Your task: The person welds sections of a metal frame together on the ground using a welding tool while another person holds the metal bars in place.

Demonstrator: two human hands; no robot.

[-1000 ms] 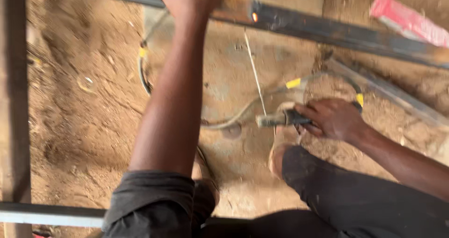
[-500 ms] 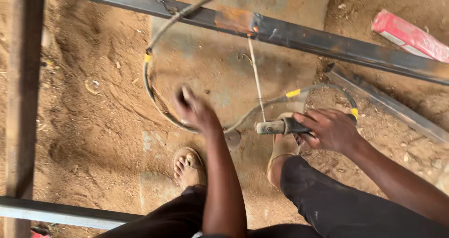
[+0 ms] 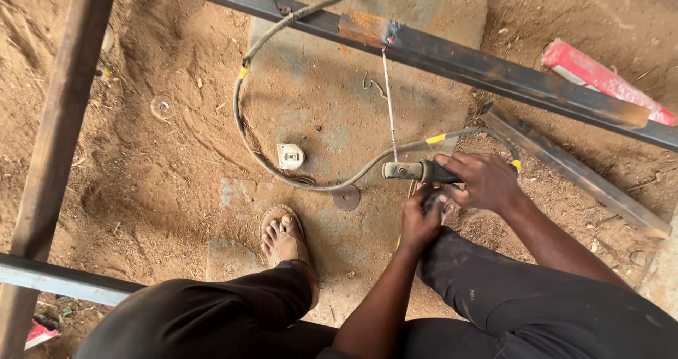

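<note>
Welding in hand, judged mid-way: electrode holder (image 3: 413,171) gripped in right hand (image 3: 484,182), fingers (image 3: 452,163) clenched round its dark grip, centre-right of scene. Thin welding rod (image 3: 389,101) clamped in holder, running far-wards; tip touching joint at rusty patch (image 3: 362,26) on dark steel tube (image 3: 494,73). No arc or glow visible. Seam state too small to tell; judged as joint still to finish.

Left hand (image 3: 420,221) just near-side of holder, below right hand, fingers curled; what they hold, if anything, cannot tell — partly hidden.

Surroundings:
- Grey cable (image 3: 244,129) w/ yellow tape bands, looping from holder out left, then far over tube.
- Second steel bar (image 3: 575,172), right, flat on ground, angled.
- Red packet (image 3: 604,80), far right, resting across tube.
- Rusty upright (image 3: 60,126), left edge; grey rail (image 3: 63,280), near left.
- Small white fitting (image 3: 290,156) on concrete slab (image 3: 424,6); round metal disc (image 3: 346,198) near it.
- Sandalled foot (image 3: 282,239), near centre, on slab.
- Dirt floor (image 3: 141,175) all round.

Obstructions: cable loop lying close to foot, possible snag; second bar near right arm.
</note>
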